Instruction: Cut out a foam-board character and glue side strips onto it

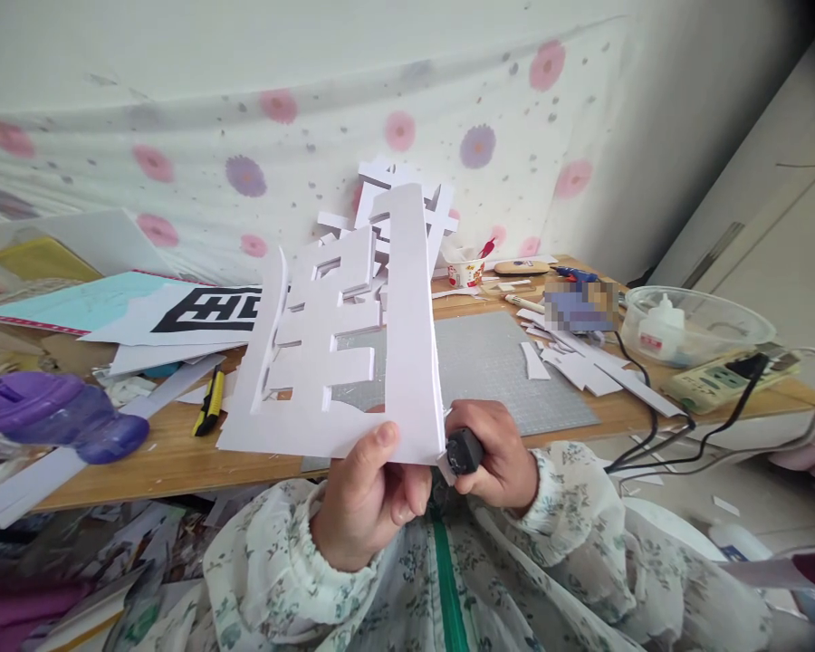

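Observation:
My left hand [377, 498] pinches the lower edge of a white foam board cutout [407, 308], thumb in front and fingers behind. The board is tilted up above the table, with rectangular openings cut through it. My right hand [493, 448] is closed around a black-handled utility knife [465, 451], held at the board's lower right corner. A short pale part of the knife shows beside that corner; the rest is hidden by my fingers. Behind the board lies a grey cutting mat [489, 362], with a small white offcut [533, 360] on it.
A purple bottle [61, 412] and a yellow cutter [210, 403] lie left. White cutouts [441, 213] are stacked at the back near a paper cup [465, 269]. To the right are board strips [584, 371], a clear basin [740, 321], a power strip [716, 380] and black cables [710, 435].

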A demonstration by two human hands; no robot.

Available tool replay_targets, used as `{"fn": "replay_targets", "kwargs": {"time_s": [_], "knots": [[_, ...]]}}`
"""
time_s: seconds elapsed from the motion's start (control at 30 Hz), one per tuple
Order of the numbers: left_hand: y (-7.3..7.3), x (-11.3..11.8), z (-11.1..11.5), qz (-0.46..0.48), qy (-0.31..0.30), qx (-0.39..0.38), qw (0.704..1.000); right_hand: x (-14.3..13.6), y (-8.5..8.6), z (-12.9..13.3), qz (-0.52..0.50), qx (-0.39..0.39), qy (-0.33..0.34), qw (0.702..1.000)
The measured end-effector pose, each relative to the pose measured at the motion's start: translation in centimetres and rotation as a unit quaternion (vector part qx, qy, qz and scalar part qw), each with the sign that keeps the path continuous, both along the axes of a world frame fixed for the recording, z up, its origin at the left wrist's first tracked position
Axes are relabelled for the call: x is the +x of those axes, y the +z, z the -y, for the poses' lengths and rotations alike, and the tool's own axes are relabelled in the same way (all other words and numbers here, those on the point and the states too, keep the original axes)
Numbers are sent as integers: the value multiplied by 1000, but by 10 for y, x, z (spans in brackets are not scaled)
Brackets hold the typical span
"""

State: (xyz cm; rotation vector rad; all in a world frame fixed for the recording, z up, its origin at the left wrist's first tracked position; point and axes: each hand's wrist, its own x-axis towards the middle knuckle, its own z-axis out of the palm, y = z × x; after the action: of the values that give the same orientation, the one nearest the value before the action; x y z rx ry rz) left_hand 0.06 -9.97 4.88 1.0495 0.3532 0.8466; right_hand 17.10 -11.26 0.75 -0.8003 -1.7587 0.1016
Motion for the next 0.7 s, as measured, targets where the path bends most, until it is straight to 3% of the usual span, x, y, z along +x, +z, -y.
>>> {"fn": "replay_targets", "kwargs": {"time_s": [0.17,0.57,0.7], "knots": [[-3,0,4,22,-27,17,999,0,0,-1,0,23,-10,1000],[-9,1,5,10,16,11,1000,-1,-3,-3,-3,32,-33,999],[-8,1,6,13,1,20,1000,-2,1,-3,-6,45,-23,999]]}}
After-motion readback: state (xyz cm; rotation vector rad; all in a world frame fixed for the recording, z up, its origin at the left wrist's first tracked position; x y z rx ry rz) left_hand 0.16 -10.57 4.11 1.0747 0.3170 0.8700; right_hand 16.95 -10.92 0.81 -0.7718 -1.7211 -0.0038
